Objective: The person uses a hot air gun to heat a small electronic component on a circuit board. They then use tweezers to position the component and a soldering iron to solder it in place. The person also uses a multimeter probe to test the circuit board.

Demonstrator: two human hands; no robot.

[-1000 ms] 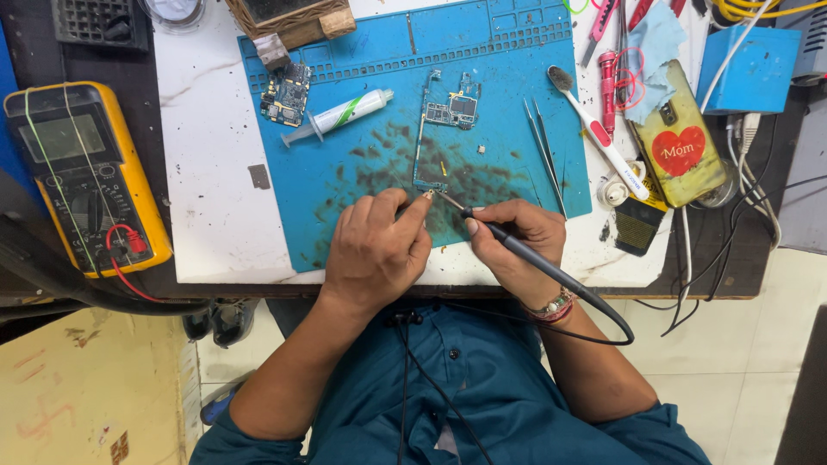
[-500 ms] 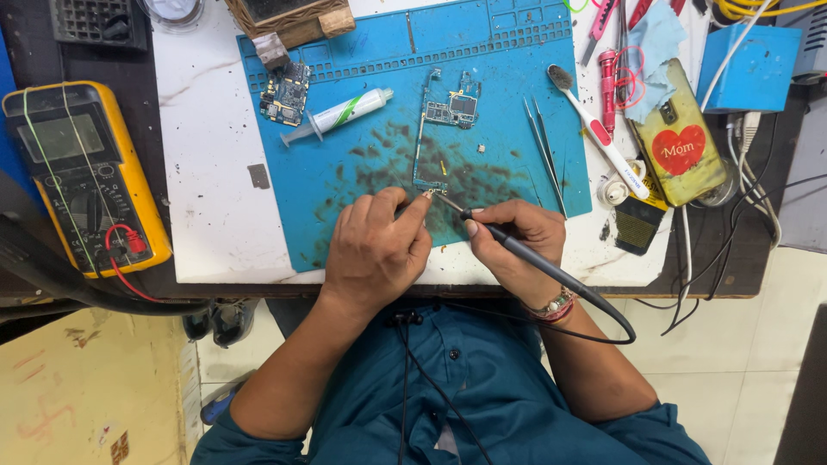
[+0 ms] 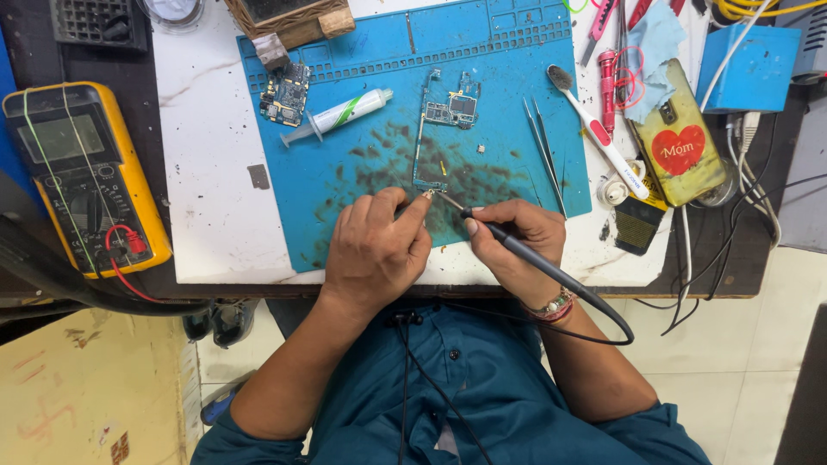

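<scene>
- Barely shifted since a second ago: both hands hold the same pose at the near edge of the blue silicone work mat point(image 3: 345, 185), soldering tip on the same spot.
- Right hand point(image 3: 512, 245) closed in a pen grip around the slim black soldering iron point(image 3: 525, 258), its metal tip meeting the lower end of the long narrow green circuit board point(image 3: 431, 142).
- Left hand point(image 3: 375, 250) curled, thumb and forefinger pinched together right at the board's lower end; whatever sits between them too small to make out.
- Circuit board flat on the mat's middle, just beyond both hands.
- White syringe with green label point(image 3: 340, 114) and small dark square circuit board point(image 3: 284, 95) to the left of it, metal tweezers point(image 3: 543, 151) to the right.
- Yellow multimeter point(image 3: 82, 172) well apart on the far left.
</scene>
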